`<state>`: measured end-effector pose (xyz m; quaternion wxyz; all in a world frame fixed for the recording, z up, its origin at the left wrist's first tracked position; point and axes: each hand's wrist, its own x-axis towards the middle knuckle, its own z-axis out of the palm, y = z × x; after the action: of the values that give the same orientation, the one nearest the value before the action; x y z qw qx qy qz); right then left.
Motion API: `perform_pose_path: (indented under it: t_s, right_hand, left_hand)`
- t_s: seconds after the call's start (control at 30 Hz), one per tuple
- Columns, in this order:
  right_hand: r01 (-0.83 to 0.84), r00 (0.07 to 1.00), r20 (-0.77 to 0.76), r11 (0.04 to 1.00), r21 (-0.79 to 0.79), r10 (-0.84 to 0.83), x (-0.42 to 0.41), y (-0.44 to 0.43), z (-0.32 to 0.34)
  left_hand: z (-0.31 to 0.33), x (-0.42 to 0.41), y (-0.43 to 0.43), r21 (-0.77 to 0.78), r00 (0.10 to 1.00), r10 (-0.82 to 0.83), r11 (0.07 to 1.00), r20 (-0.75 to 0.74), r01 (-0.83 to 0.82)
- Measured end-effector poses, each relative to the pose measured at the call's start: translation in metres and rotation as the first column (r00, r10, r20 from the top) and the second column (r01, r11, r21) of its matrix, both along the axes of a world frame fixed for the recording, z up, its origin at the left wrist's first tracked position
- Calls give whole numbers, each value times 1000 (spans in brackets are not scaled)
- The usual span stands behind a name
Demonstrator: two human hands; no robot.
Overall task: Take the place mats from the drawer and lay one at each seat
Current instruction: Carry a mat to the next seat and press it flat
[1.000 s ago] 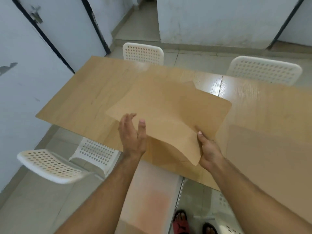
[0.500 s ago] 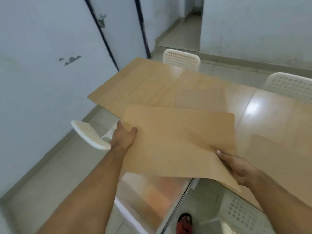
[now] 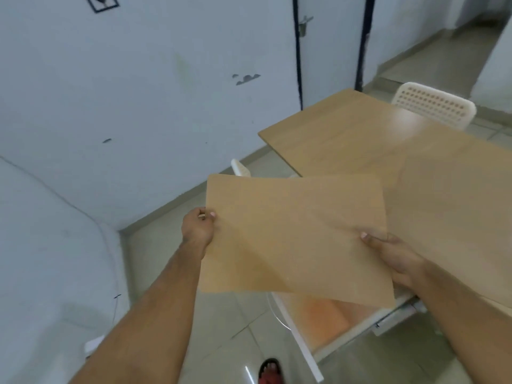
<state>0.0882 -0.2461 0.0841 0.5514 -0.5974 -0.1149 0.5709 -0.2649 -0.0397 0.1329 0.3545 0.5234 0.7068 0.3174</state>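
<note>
Place mat (image 3: pixel 293 236) between hands, beside table (image 3: pixel 346 139)

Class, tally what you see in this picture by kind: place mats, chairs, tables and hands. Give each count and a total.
Place mats: 2 (held; on table)
Chairs: 2 (far; near, mostly hidden)
Tables: 1
Hands: 2 (left hand; right hand)
Total: 7

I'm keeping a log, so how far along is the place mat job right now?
Done: one mat seems to lie flat on the table at the near right seat. In hand: another mat is held off the table, pinched by the left hand and right hand. Left: the far chair has bare table before it, and the drawer hangs open.
</note>
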Motion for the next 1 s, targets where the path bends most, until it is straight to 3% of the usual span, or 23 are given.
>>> perform_pose_path:
  t_s: [0.23, 0.37, 0.53, 0.77, 1.0]
  right_hand:
    - [-71, 976, 208, 997, 44, 60, -83, 119, 16]
    - [-66, 959, 276, 998, 22, 57, -131, 185, 15]
    - [59, 957, 286, 998, -1, -57, -180, 244, 23]
    - [256, 907, 335, 966, 39, -254, -180, 304, 21]
    - [420, 835, 366, 906, 60, -411, -130, 372, -6]
  left_hand:
    - [11, -107, 71, 145, 990, 130, 980, 48, -135]
    - [20, -157, 136, 168, 992, 94, 980, 83, -106]
    - [27, -187, 217, 170, 996, 15, 985, 86, -29]
    - [12, -160, 319, 143, 992, -78, 988, 99, 64]
    - [-1, -72, 425, 150, 978, -200, 970, 60, 189]
